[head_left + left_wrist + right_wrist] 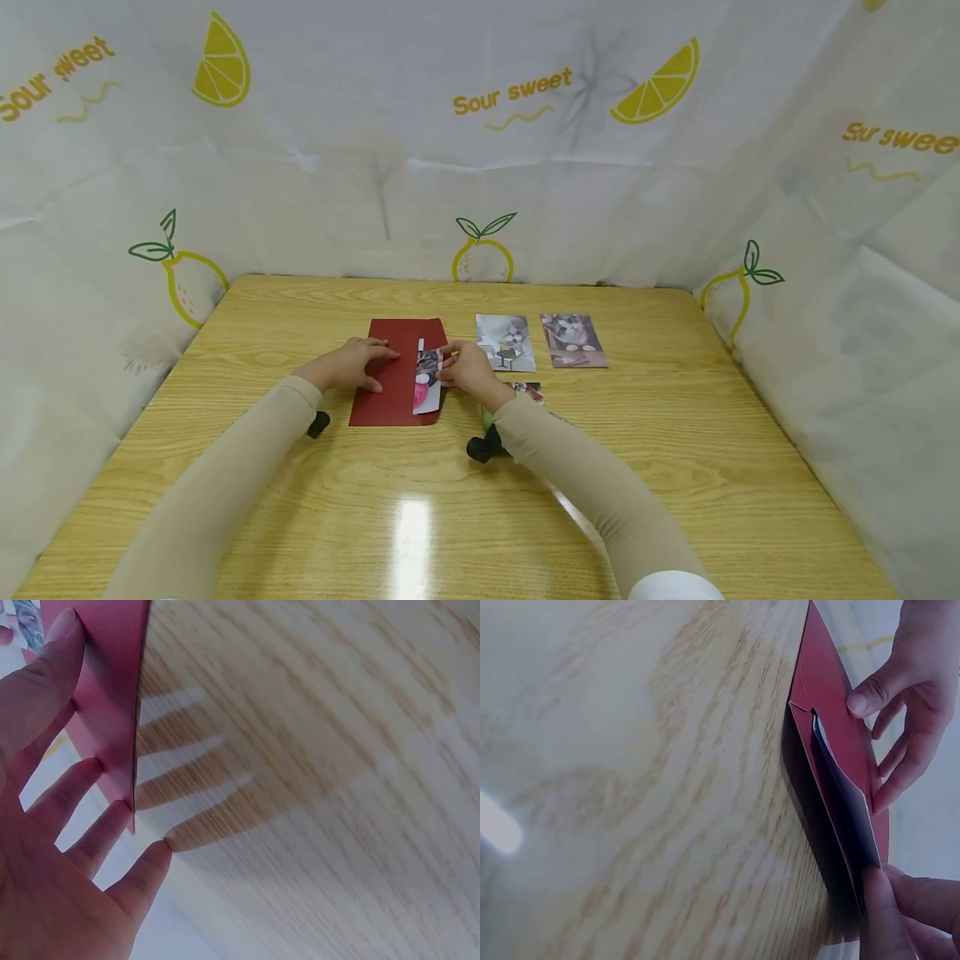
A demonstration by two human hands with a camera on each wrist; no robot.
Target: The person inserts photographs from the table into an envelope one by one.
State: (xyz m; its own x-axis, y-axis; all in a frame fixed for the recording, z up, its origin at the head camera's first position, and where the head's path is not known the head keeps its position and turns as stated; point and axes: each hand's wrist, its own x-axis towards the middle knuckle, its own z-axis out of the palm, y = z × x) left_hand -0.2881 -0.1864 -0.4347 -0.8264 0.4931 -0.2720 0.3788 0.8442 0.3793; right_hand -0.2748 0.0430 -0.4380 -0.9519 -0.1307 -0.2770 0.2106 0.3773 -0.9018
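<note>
Beige sleeves (585, 475) stretch over the wooden table (322, 508) — the left hand (352, 365), fingers spread, touches a red envelope (384, 400); the right hand (469, 368) pinches a kitten photo (427, 402) over it.

Wht lemon-print cloth (337, 192) behind & beside wood tbl (690, 450)

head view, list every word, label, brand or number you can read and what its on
"Sour sweet": orange letters on the white cloth, far left
"Sour sweet": same cloth, upper middle
"Sour swee": same cloth, far right, cut off by the picture's edge
Red envelope: no lettering shows
Photos: no words I can make out; any small print would be too blurred
</note>
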